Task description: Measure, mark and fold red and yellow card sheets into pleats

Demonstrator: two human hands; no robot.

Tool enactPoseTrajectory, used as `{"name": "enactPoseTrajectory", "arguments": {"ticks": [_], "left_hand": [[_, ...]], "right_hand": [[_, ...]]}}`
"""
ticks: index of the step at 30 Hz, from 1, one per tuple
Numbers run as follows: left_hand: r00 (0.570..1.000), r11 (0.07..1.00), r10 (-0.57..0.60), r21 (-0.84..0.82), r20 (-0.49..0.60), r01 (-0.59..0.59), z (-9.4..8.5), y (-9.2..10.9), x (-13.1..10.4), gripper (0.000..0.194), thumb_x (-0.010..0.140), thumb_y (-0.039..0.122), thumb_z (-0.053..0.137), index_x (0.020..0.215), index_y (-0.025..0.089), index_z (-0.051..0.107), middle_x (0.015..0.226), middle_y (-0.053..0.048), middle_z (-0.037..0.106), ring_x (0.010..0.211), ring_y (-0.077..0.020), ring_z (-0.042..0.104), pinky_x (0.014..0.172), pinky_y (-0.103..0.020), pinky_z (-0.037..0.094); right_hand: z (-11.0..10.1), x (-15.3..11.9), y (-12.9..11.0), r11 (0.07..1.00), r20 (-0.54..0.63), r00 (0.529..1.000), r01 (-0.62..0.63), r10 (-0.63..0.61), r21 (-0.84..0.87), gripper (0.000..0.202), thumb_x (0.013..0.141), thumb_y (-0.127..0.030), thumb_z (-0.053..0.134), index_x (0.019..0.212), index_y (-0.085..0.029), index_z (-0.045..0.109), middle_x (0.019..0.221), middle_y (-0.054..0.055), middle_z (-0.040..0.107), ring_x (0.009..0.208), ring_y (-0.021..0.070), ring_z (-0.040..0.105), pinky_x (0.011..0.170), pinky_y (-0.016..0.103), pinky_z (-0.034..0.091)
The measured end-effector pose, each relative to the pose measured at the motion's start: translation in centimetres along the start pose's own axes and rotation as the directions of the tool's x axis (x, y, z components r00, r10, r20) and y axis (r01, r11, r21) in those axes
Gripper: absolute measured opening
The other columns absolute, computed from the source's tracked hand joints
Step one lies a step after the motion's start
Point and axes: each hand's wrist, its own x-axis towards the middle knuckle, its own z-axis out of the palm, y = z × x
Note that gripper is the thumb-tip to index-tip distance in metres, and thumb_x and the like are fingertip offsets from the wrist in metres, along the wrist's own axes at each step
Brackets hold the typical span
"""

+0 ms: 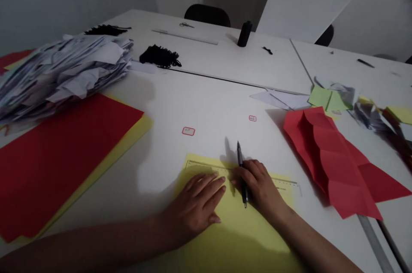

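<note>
At the far left, a heap of loose papers [71,73] slumps beside and partly over a red sheet [74,153], and its weight probably helps keep that sheet flat. The red sheet covers most of a yellow one beneath, whose edge shows along the right side. A black bundle of string [159,56] lies farther back on the white counter [167,105].

The left grip [197,204] is spread and holds nothing: palm down, fingers together, it rests over the near yellow sheet [231,238] with fingertips at the ruler [285,184], seemingly to stop both from sliding. That sheet lies directly before the person, within easy reach of both arms. The clear ruler crosses near its far edge and runs past the right side, apparently to span the whole width.

The right grip [259,183] is closed around a pen [240,156], its pointed end facing away, which suggests holding rather than writing. Farther right, creased red paper [334,161] stands partly raised on its folds.
</note>
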Motion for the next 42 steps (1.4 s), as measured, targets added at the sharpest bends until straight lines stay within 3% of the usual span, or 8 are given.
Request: {"name": "enactPoseTrajectory", "arguments": {"ticks": [11,18,21,32,38,42], "left_hand": [[0.995,0.997,-0.082,0.019,0.056,0.081,0.4,-1.6,-0.4,0.066,0.092,0.060,0.042,0.137,0.012,0.045,0.145,-0.010,0.044,0.132,-0.0282,0.040,0.109,-0.044,0.034],[0.985,0.988,-0.154,0.021,0.084,0.152,0.8,-1.5,-0.6,0.069,0.090,0.065,0.038,0.141,0.017,0.042,0.149,-0.003,0.039,0.139,-0.0252,0.027,0.120,-0.042,0.005],[0.984,0.988,-0.153,0.028,0.095,0.151,0.9,-1.5,-0.7,0.073,0.090,0.066,0.037,0.143,0.016,0.039,0.151,-0.005,0.036,0.142,-0.0248,0.022,0.120,-0.041,0.001],[0.984,0.988,-0.151,0.023,0.094,0.150,1.2,-1.6,-0.8,0.078,0.088,0.068,0.039,0.143,0.012,0.038,0.152,-0.008,0.034,0.142,-0.0273,0.021,0.120,-0.044,0.000],[0.984,0.988,-0.149,-0.018,0.096,0.151,1.4,-1.7,-1.0,0.079,0.088,0.066,0.041,0.146,0.012,0.032,0.151,-0.009,0.035,0.141,-0.0294,0.024,0.120,-0.047,0.011],[0.981,0.986,-0.163,-0.006,0.104,0.165,1.4,-1.6,-1.0,0.079,0.088,0.066,0.040,0.146,0.012,0.032,0.152,-0.009,0.034,0.141,-0.0292,0.023,0.120,-0.047,0.009]], "right_hand": [[-0.4,-0.3,0.5,0.999,0.032,0.999,-0.001,0.000,0.035,0.021,0.090,-0.017,0.057,0.110,-0.019,0.058,0.098,0.009,0.061,0.091,0.0232,0.055,0.076,0.039,0.047],[-0.6,-0.9,1.2,0.998,0.036,0.999,0.026,-0.028,0.058,0.029,0.088,-0.015,0.059,0.117,-0.020,0.058,0.103,0.010,0.063,0.096,0.0241,0.056,0.078,0.041,0.049],[-0.3,-1.3,1.6,0.998,0.046,0.998,0.029,-0.031,0.058,0.033,0.087,-0.013,0.060,0.120,-0.020,0.058,0.105,0.010,0.063,0.096,0.0242,0.056,0.077,0.040,0.049],[-0.2,-1.4,1.9,0.998,0.036,0.999,0.031,-0.033,0.056,0.034,0.087,-0.013,0.060,0.120,-0.021,0.058,0.106,0.010,0.063,0.096,0.0236,0.057,0.076,0.041,0.050],[-0.1,-1.2,1.8,0.998,0.014,1.000,0.027,-0.028,0.059,0.032,0.087,-0.013,0.061,0.118,-0.020,0.059,0.106,0.010,0.064,0.094,0.0231,0.058,0.076,0.040,0.051],[-0.1,-1.3,1.9,0.997,0.015,1.000,0.018,-0.019,0.069,0.034,0.086,-0.013,0.061,0.119,-0.022,0.059,0.104,0.009,0.065,0.092,0.0224,0.060,0.075,0.039,0.051]]}}
